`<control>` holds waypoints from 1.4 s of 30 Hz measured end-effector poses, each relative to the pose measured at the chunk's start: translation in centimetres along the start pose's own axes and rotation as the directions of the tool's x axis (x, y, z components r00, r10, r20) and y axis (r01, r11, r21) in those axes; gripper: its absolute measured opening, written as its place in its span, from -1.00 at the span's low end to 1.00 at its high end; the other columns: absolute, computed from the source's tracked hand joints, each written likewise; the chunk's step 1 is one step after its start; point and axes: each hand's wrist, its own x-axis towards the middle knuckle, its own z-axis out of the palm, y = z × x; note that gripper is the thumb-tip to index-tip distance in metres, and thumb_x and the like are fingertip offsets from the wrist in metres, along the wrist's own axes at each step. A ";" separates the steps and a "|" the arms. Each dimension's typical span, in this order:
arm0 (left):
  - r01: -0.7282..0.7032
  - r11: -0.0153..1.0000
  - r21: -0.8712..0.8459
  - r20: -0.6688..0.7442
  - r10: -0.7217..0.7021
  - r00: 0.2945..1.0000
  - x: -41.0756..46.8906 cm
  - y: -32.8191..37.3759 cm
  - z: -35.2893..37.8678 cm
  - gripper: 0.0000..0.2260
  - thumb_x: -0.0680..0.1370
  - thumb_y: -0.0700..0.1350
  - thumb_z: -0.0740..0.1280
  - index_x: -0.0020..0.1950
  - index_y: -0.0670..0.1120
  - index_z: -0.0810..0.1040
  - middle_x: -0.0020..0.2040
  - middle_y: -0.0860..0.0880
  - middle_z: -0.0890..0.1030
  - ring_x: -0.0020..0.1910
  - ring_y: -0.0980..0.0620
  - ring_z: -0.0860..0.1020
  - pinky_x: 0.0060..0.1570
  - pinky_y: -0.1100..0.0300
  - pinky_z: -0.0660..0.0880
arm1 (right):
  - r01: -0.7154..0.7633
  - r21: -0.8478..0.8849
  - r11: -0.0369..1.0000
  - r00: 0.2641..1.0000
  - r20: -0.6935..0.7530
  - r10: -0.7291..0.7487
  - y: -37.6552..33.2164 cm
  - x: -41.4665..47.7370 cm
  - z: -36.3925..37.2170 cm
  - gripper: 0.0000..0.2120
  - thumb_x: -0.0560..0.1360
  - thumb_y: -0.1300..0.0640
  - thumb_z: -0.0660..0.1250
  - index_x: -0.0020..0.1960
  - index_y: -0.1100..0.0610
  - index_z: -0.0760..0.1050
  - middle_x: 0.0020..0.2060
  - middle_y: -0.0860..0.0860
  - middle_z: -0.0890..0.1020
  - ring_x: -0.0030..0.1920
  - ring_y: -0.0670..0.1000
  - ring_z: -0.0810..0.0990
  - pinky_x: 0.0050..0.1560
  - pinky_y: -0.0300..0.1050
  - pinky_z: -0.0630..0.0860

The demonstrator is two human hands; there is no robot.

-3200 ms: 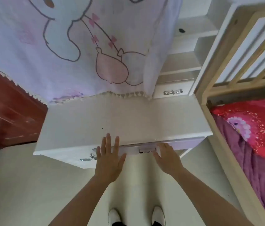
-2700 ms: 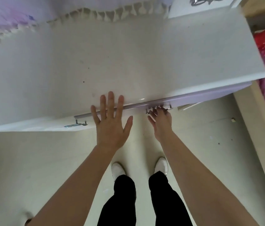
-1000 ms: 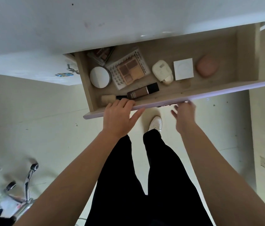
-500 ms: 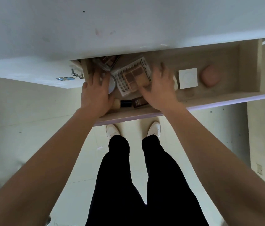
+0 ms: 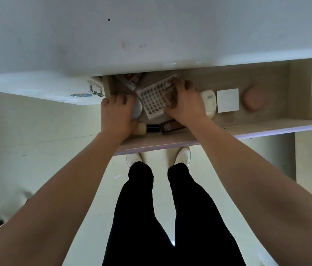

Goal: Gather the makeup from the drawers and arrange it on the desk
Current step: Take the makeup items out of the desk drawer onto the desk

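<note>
Open wooden drawer (image 5: 266, 128) — right hand (image 5: 185, 104) grasps the white lattice-patterned eyeshadow palette (image 5: 154, 101); left hand (image 5: 115, 114) grasps the round white compact (image 5: 138, 110).

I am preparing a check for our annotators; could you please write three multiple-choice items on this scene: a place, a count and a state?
1. Where in the drawer does the pink puff lie?
A. right end
B. left end
C. on the floor

2. How many hands reach into the drawer?
A. none
B. one
C. two

3. The right hand is:
A. hanging idle
B. gripping the palette
C. pulling a handle

Key: 1 A, it lies right of the square white case; 2 C, the left hand holds the round white compact there too; 3 B, its fingers curl over the palette's far edge.
</note>
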 end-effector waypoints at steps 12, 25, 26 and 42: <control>0.097 0.935 -0.342 -0.209 -0.177 0.962 -6.1 2.9 -8.4 -0.35 0.26 0.18 0.36 0.29 -0.09 0.48 0.13 -0.13 0.50 0.02 -0.19 0.53 -0.12 -0.01 0.53 | 0.171 0.108 0.979 0.985 -0.030 -0.169 -0.1 -7.4 -9.1 -0.02 0.30 -0.11 0.49 0.55 0.09 0.06 0.35 0.10 0.43 0.27 0.14 0.47 0.19 0.09 0.51; 0.334 0.817 -0.470 -0.364 -0.524 0.770 -6.6 -5.4 -20.6 -0.30 0.29 0.00 0.53 0.39 0.02 0.38 0.26 -0.07 0.41 0.22 -0.13 0.44 -0.06 -0.04 0.57 | 0.440 0.125 0.889 0.897 -0.011 -0.442 -11.7 -2.9 -17.7 -0.15 0.29 -0.08 0.50 0.48 -0.04 0.20 0.29 0.03 0.32 0.21 0.07 0.46 0.19 -0.06 0.49; 0.356 0.795 -0.491 -0.352 -0.555 0.754 -6.0 -7.0 -21.0 -0.31 0.30 0.00 0.52 0.40 0.04 0.37 0.27 -0.05 0.40 0.24 -0.11 0.43 -0.04 -0.03 0.57 | 0.443 0.125 0.888 0.896 -0.019 -0.444 -13.0 -1.9 -17.8 -0.15 0.29 -0.07 0.50 0.48 -0.06 0.19 0.30 0.03 0.34 0.22 0.09 0.46 0.19 -0.04 0.49; 0.302 0.750 -0.589 -0.263 -0.531 0.806 7.9 -33.9 -21.4 -0.30 0.29 -0.05 0.53 0.40 0.00 0.40 0.27 -0.09 0.42 0.19 -0.15 0.48 0.01 -0.07 0.58 | 0.467 -0.045 0.883 0.883 0.069 -0.464 -37.6 19.7 -13.0 -0.26 0.26 0.02 0.50 0.39 0.09 0.33 0.30 0.05 0.45 0.26 0.14 0.43 0.18 -0.03 0.36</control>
